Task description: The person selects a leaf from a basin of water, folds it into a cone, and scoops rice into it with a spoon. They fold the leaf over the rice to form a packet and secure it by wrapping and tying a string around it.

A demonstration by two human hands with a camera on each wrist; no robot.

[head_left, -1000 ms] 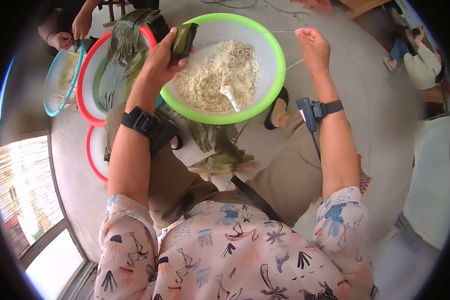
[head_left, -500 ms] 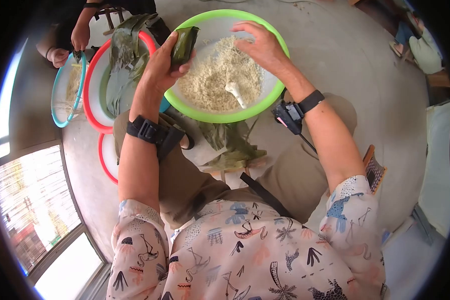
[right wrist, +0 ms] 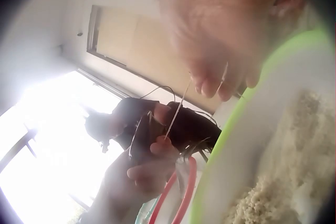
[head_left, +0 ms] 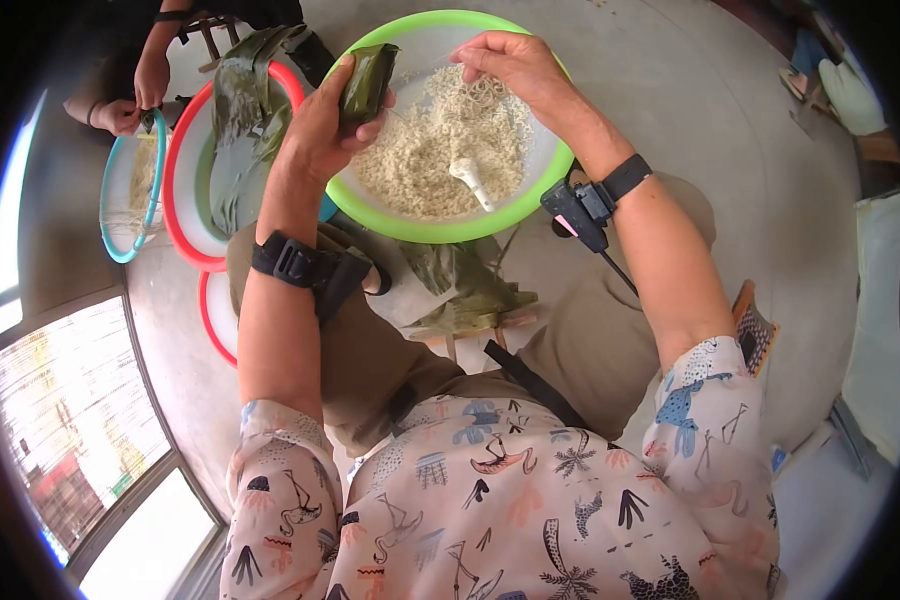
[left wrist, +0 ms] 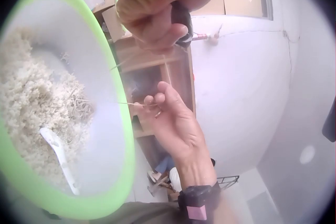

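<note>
My left hand (head_left: pixel 325 125) grips a green leaf-wrapped dumpling (head_left: pixel 366 84) above the near-left rim of the green basin (head_left: pixel 530 190). Its curled fingers (left wrist: pixel 157 19) also show in the left wrist view. My right hand (head_left: pixel 505 62) is over the basin's far side, fingers pinching a thin string (left wrist: pixel 134 104) that runs back to the dumpling. The right wrist view has that string (right wrist: pixel 178 106) stretched from my fingertips (right wrist: pixel 210 85) to the left hand (right wrist: pixel 149 166). The basin holds white rice (head_left: pixel 440 145) and a white spoon (head_left: pixel 468 182).
A red-rimmed basin (head_left: pixel 185 200) with green leaves (head_left: pixel 245 110) sits left of the green one, a teal-rimmed basin (head_left: pixel 110 215) beyond it. Another person's hands (head_left: pixel 135 95) work at the far left. More leaves (head_left: pixel 460 290) lie on a stool by my knees.
My right hand swung from far out on the right, string pulled taut, back over the rice basin toward the dumpling. The left hand kept the dumpling in place.
</note>
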